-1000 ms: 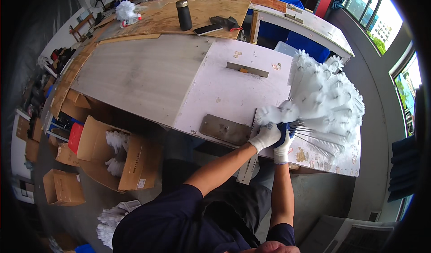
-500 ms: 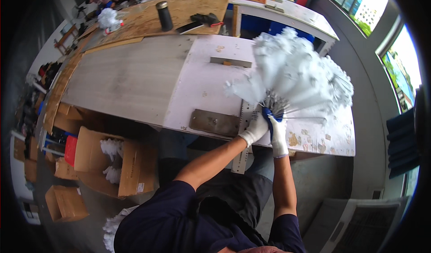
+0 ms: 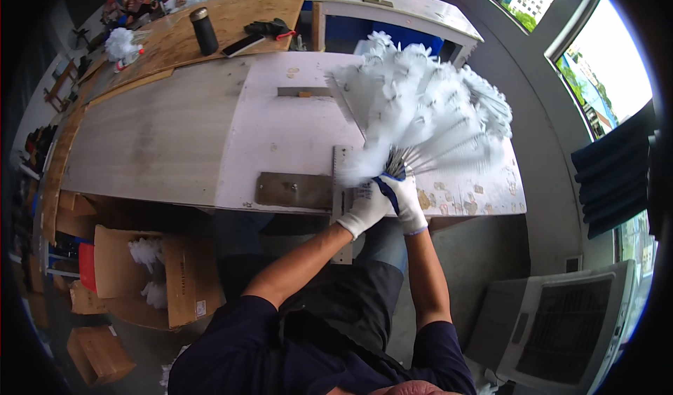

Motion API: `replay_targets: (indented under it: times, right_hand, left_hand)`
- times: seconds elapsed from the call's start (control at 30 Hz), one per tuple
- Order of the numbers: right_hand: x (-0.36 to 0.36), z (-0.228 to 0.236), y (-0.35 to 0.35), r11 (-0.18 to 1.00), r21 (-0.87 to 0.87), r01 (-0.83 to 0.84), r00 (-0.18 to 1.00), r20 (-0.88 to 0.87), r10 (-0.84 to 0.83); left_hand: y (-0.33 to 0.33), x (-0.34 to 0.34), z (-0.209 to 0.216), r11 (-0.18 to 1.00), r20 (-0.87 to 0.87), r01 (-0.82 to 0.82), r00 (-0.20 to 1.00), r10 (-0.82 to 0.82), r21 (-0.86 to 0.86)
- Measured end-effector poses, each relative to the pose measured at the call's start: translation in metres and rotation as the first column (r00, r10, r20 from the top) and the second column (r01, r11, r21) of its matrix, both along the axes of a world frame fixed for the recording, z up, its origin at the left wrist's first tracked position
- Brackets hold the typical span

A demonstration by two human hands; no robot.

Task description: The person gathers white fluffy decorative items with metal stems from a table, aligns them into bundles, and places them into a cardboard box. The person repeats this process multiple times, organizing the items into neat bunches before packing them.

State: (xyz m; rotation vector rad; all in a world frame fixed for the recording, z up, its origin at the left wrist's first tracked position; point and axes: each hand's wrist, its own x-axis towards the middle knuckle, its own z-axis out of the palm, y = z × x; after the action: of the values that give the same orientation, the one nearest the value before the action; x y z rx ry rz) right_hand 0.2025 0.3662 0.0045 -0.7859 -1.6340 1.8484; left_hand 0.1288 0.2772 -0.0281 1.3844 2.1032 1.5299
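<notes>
Both my gloved hands grip a large bunch of white fluffy artificial stems (image 3: 420,100) by its thin wires, at the table's front edge. My left hand (image 3: 367,210), in a white glove, is closed around the lower end of the wires. Against it presses my right hand (image 3: 408,209), its white glove blue at the palm side, also closed on the bunch. The white tufts fan out away from me and to the right, over the tabletop. The wire ends are hidden inside my hands.
A perforated metal strip (image 3: 341,206) and a brown metal plate (image 3: 293,190) lie left of my hands on the pale table (image 3: 168,128). Farther off stand a black bottle (image 3: 203,32) and a phone (image 3: 243,45). A cardboard box (image 3: 193,276) with white tufts sits below left.
The view has turned, shifting the scene leftward. My hands and the bunch have drawn a little closer to me, over the front edge, and the tufts have swung. Both hands keep their grip.
</notes>
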Motion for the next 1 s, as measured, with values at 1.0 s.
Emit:
replay_targets:
  times: [1.0]
  right_hand:
    - [0.015,-0.03,0.041,0.836,-0.537,-0.111,0.949,-0.307,-0.071]
  left_hand:
    - [-0.02,-0.064,0.034,0.981,0.173,0.192,0.967,-0.188,-0.006]
